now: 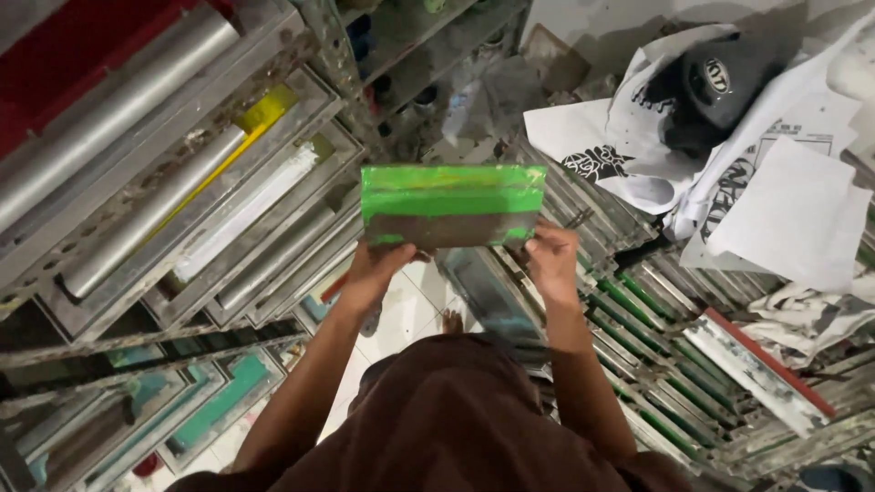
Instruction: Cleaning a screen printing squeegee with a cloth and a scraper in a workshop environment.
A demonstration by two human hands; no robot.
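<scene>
Crowded metal racks (164,182) of aluminium-framed printing screens fill the left side, with more framed screens (656,337) stacked on edge at right and printed white paper sheets (784,210) lying beyond them beside a dark cap (720,82). Both raised hands grip a flat rectangular block wrapped in green tape (453,206), held level at centre above a tiled floor (401,319). Left hand (378,264) closes on its lower left corner; right hand (551,255) closes on its lower right corner.
</scene>
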